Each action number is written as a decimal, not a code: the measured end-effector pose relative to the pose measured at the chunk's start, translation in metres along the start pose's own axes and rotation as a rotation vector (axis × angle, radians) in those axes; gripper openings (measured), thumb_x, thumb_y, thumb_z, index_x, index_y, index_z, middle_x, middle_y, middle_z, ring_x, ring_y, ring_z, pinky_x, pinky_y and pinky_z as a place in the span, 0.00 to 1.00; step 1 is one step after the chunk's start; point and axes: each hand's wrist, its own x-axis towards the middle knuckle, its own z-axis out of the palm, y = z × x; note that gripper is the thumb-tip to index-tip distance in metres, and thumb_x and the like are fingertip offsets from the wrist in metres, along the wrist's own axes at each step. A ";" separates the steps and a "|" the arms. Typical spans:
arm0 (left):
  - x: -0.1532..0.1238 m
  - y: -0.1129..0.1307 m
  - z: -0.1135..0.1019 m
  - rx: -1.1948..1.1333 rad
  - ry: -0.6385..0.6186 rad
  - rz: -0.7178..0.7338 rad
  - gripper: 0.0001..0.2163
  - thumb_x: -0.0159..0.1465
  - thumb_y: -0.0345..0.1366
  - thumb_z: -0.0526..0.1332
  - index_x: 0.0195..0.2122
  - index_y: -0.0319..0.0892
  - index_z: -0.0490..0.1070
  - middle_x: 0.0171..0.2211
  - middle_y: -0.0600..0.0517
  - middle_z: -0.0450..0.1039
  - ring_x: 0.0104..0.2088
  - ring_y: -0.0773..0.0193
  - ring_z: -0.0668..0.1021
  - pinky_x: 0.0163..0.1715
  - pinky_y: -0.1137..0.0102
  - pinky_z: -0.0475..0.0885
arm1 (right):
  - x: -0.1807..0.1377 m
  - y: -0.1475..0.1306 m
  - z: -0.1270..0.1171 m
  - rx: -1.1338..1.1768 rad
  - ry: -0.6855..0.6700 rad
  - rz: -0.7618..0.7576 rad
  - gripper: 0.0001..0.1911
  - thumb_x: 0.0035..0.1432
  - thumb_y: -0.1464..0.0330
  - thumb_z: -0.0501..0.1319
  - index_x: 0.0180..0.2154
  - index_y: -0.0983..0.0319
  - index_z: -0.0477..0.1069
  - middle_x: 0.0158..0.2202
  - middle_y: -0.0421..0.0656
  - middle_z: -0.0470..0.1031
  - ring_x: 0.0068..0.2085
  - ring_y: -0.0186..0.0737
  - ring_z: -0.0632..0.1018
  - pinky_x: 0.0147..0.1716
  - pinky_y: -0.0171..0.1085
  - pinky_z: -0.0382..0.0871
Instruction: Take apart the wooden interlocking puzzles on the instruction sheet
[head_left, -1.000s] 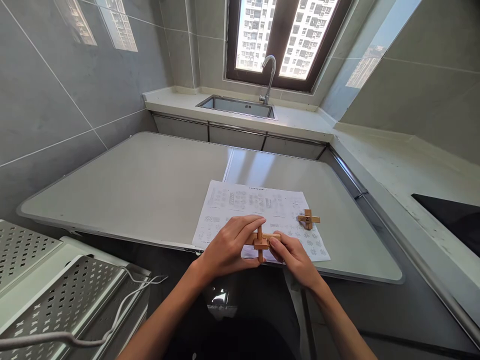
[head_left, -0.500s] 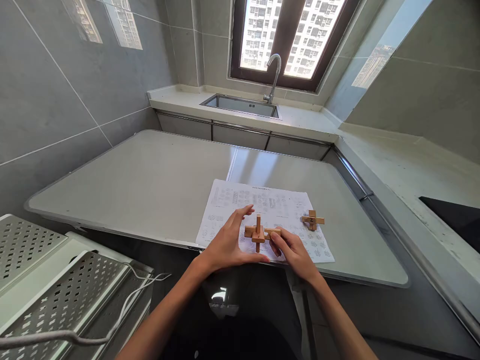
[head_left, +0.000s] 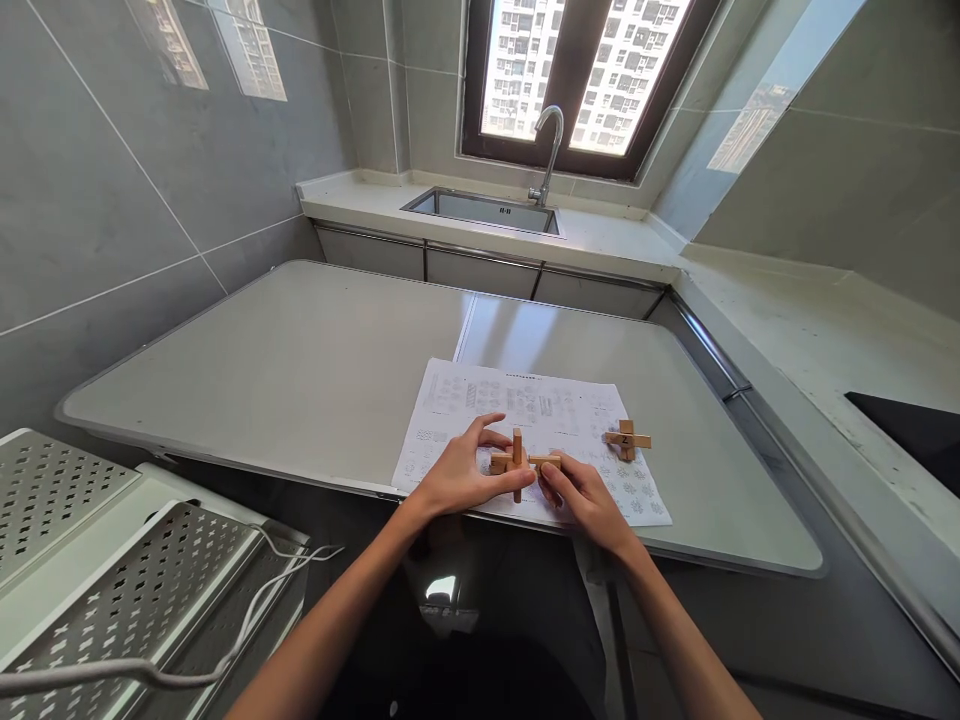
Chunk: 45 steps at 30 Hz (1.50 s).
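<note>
A wooden cross-shaped puzzle (head_left: 519,462) sits between my hands over a printed instruction sheet (head_left: 529,412) on a grey table (head_left: 300,350). My left hand (head_left: 459,477) grips its left side, thumb under the upright bar and fingers curled behind. My right hand (head_left: 583,500) pinches the right end of the horizontal bar. A second, smaller wooden cross puzzle (head_left: 628,440) lies on the sheet's right part, a little beyond my right hand and untouched.
A sink (head_left: 484,211) with a tap (head_left: 546,150) stands under the window at the back. A perforated metal rack (head_left: 112,560) with a white cable is at lower left. A counter with a black hob (head_left: 911,420) runs along the right.
My left hand went from fingers laid over the puzzle, to open beside it, to gripping its left side. The puzzle sank a little toward the sheet. My right hand kept its hold.
</note>
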 end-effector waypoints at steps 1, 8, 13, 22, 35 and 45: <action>0.001 -0.001 0.000 -0.017 0.011 0.003 0.41 0.55 0.53 0.75 0.67 0.48 0.63 0.56 0.43 0.79 0.63 0.43 0.76 0.66 0.48 0.66 | -0.001 0.001 0.000 0.000 -0.005 0.005 0.23 0.75 0.53 0.54 0.29 0.58 0.66 0.27 0.39 0.67 0.29 0.38 0.68 0.34 0.40 0.61; 0.014 -0.001 0.001 -0.187 0.132 0.053 0.35 0.57 0.48 0.75 0.62 0.44 0.66 0.53 0.43 0.80 0.60 0.47 0.78 0.66 0.50 0.67 | -0.003 -0.001 0.004 -0.011 -0.008 0.022 0.24 0.74 0.52 0.54 0.29 0.58 0.65 0.26 0.38 0.68 0.28 0.38 0.68 0.32 0.39 0.61; 0.025 -0.008 -0.005 -0.206 0.313 0.135 0.30 0.62 0.50 0.70 0.61 0.43 0.67 0.55 0.43 0.79 0.58 0.51 0.79 0.63 0.54 0.71 | -0.003 0.002 0.004 0.039 0.033 0.064 0.24 0.74 0.50 0.54 0.29 0.58 0.66 0.24 0.38 0.68 0.28 0.38 0.69 0.33 0.39 0.62; 0.034 -0.050 -0.050 0.657 0.365 0.318 0.38 0.57 0.56 0.73 0.63 0.42 0.64 0.58 0.40 0.74 0.59 0.45 0.76 0.61 0.50 0.69 | -0.001 0.018 0.008 0.240 0.211 0.165 0.24 0.71 0.47 0.56 0.32 0.58 0.67 0.26 0.38 0.68 0.26 0.36 0.68 0.29 0.38 0.64; 0.059 -0.066 -0.074 0.725 0.261 0.269 0.34 0.59 0.53 0.71 0.62 0.40 0.66 0.58 0.39 0.73 0.60 0.42 0.71 0.61 0.49 0.68 | -0.001 0.020 0.008 0.170 0.219 0.183 0.25 0.70 0.44 0.56 0.33 0.58 0.69 0.27 0.39 0.69 0.27 0.38 0.69 0.30 0.39 0.65; 0.038 -0.035 -0.044 0.607 0.070 0.597 0.46 0.58 0.52 0.74 0.72 0.47 0.53 0.71 0.39 0.59 0.71 0.42 0.64 0.70 0.47 0.59 | -0.001 0.018 0.008 0.156 0.218 0.179 0.26 0.71 0.45 0.55 0.31 0.58 0.69 0.25 0.38 0.68 0.27 0.37 0.68 0.31 0.39 0.65</action>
